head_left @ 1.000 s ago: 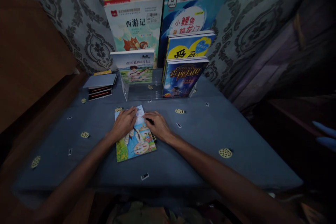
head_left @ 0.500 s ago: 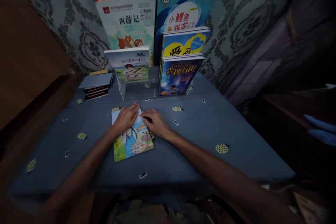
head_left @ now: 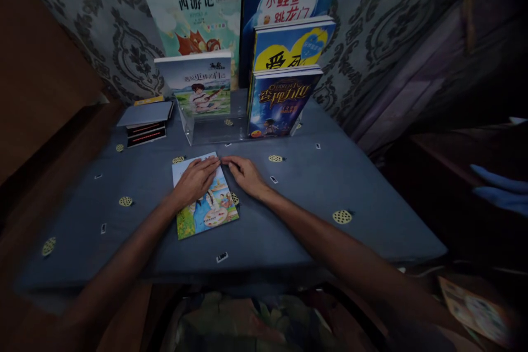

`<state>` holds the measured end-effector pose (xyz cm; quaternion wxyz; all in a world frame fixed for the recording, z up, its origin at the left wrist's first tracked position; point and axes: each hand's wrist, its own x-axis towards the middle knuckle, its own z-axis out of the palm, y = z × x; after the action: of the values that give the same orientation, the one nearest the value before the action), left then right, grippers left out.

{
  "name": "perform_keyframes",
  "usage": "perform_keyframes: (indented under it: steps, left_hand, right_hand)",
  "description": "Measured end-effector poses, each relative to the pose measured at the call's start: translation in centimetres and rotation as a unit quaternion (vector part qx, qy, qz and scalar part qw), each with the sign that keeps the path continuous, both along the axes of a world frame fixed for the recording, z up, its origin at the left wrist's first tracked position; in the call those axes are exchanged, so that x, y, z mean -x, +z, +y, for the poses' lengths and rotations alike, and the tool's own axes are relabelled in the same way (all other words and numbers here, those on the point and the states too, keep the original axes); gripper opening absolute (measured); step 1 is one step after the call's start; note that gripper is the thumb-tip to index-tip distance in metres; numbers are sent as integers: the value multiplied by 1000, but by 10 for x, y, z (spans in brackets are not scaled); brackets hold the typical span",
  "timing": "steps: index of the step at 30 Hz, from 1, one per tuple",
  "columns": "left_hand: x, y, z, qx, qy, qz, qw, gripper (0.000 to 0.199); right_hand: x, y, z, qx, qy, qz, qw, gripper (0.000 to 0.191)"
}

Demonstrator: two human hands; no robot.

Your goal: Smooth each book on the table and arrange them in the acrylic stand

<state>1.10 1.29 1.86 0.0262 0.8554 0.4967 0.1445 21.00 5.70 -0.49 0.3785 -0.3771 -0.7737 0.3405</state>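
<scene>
A thin picture book (head_left: 205,219) with a bright illustrated cover lies closed on the blue tablecloth. My left hand (head_left: 197,180) rests flat on its upper half, fingers together and stretched toward the top right corner, hiding part of the cover. Just right of that corner is my right hand (head_left: 246,177), its fingers loosely bent and pointing left, with the thumb apart. The fingertips of both hands almost meet at the book's edge. Nothing shows inside the right hand; whether it touches the edge I cannot tell.
Behind the book a clear stand (head_left: 206,133) holds several upright books, including a dark blue one (head_left: 280,104) and one with a guitar player (head_left: 204,91). A small stack of books (head_left: 146,115) lies at the back left. The tablecloth (head_left: 297,220) has pineapple prints.
The view has tilted down, so the upright books sit higher. My right hand has drawn slightly away from the book's right edge; my left hand stays on the cover.
</scene>
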Motion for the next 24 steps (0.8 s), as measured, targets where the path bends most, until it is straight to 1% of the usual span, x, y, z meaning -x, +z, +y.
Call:
perform_keyframes:
  steps: [8,14,18,24]
  left_hand:
    - [-5,5,-18,23,-15,12,1000,44]
    - [-11,8,-32,20,-28,-2,999,44]
    - [-14,9,-39,15,-36,-3,999,44]
    - [-15,9,-48,29,-41,-2,999,43]
  right_hand:
    - [0,0,-1,-5,14,19,1000,34]
    - [2,1,-5,-28,49,15,998,36]
    - [2,3,-7,-22,58,8,998,34]
    - [-1,7,-12,-8,57,-2,998,30]
